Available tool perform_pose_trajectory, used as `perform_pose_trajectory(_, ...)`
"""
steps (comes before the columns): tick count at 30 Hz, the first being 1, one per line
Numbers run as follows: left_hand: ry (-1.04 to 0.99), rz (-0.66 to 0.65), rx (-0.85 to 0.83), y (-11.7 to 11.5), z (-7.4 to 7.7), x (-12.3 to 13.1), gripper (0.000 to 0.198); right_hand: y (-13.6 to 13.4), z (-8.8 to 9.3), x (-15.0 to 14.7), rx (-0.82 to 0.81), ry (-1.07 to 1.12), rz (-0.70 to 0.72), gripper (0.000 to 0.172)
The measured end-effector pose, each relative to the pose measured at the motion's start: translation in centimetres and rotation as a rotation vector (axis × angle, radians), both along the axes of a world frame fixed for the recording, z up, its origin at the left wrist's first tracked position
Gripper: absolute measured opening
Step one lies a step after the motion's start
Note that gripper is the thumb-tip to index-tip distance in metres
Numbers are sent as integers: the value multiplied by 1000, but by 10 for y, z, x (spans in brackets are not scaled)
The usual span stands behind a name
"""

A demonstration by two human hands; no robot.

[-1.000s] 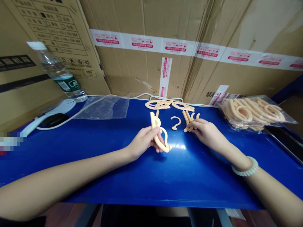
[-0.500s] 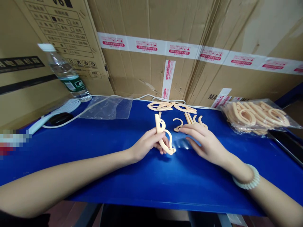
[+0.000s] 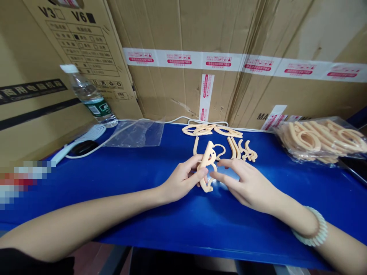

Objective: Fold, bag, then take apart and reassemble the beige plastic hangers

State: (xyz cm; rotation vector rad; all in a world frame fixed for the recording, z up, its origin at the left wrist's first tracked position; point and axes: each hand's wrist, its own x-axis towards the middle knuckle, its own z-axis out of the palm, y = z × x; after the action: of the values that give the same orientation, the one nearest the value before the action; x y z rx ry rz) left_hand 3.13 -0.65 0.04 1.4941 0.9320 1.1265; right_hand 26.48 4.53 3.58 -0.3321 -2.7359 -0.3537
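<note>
My left hand [image 3: 183, 177] is closed around a cream plastic folding hanger [image 3: 210, 156], pinching it between thumb and fingers above the table. The hanger stands tilted, with a curved part bowing out on its right side. My right hand [image 3: 248, 183] is beside it with fingers apart; its fingertips are very near the hanger, and I cannot tell whether they touch. Just behind lies a loose hook [image 3: 220, 149]. Further right are straight hanger arms [image 3: 234, 147] and several small hooks [image 3: 249, 151]. Another arm piece [image 3: 195, 145] lies behind my left hand.
Folded hangers [image 3: 199, 130] lie near the back edge of the blue table [image 3: 172, 225]. A clear bag of hanger parts [image 3: 318, 139] is at right. At left are a water bottle [image 3: 97, 103], a flat plastic bag [image 3: 137, 133] and a black mouse-like object [image 3: 84, 148]. Cardboard [image 3: 172, 88] stands behind.
My right hand has moved left from the loose hook to the held hanger. My left hand has shifted slightly right with the hanger. The whole view has shifted a little.
</note>
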Motion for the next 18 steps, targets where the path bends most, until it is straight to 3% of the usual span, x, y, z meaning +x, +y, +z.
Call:
perform_pose_trajectory(8, 16, 98, 38, 1, 2, -2, 28, 2, 0, 1, -126, 16, -15, 30)
perform_pose_trajectory(18, 128, 129, 129, 0, 3, -3, 27, -12, 9, 2, -640, 204, 14, 65)
